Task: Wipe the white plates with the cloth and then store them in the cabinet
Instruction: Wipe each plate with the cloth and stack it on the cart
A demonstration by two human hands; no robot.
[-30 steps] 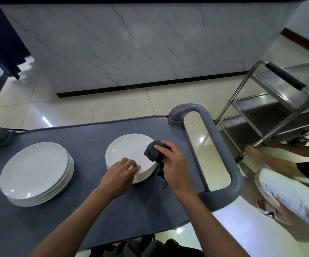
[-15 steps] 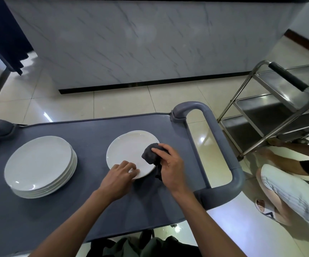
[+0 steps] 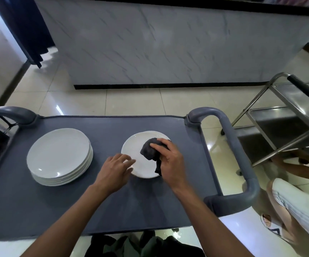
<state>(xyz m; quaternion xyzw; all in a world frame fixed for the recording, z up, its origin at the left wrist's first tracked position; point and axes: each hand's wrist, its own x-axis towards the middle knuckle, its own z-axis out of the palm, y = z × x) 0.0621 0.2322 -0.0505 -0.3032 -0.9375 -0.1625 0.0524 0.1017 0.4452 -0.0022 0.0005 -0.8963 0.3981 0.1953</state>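
Marble counter (image 3: 150,45): the biggest thing in view, standing across the tiled floor beyond the cart; no cabinet can be told from this view.
Grey cart (image 3: 113,206): its flat top bears all the plates; looped handles rise at both ends.
Steel trolley (image 3: 287,125): to the right of the cart, apart from it; its shelves look bare where they show.
Second person (image 3: 298,204): crouched low on the right by the trolley, only legs and an arm visible.
Plate stack (image 3: 59,156): several white plates piled on the cart's left part, well apart from the hands.
Plate being wiped (image 3: 140,164): on the cart's right part; a second rim peeks out at its far edge, so it seems to lie on at least one more.
Left hand (image 3: 115,170): fingers spread and fairly straight, tips pressing the plate's near-left rim to steady it.
Right hand (image 3: 169,160): fingers curled round the cloth, bearing it down on the plate's right half.
Cloth (image 3: 151,151): dark, bunched, a tail hanging toward the near rim.
Risk, sliding: a hard wiping stroke could skid the plate over the one beneath if the left fingertips ease off.
Risk, edge: the plate sits near the right handle; a push that way could knock it against the handle.
Risk, storing: carrying plates past the crouched person invites a bump.
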